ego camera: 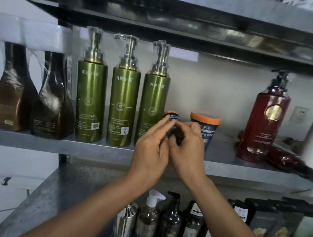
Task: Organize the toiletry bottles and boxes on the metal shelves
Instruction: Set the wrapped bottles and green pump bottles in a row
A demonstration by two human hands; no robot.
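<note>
Now tilted jar (pixel 173 118), between both hands' fingers (pixel 163 123)

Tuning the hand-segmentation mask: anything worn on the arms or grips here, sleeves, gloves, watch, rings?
Nothing worn that shows. Left grip and right grip are ungloved, with no rings or markers visible. Left forearm and right forearm are bare to the bottom frame edge: no sleeves, watch or bands.
</note>
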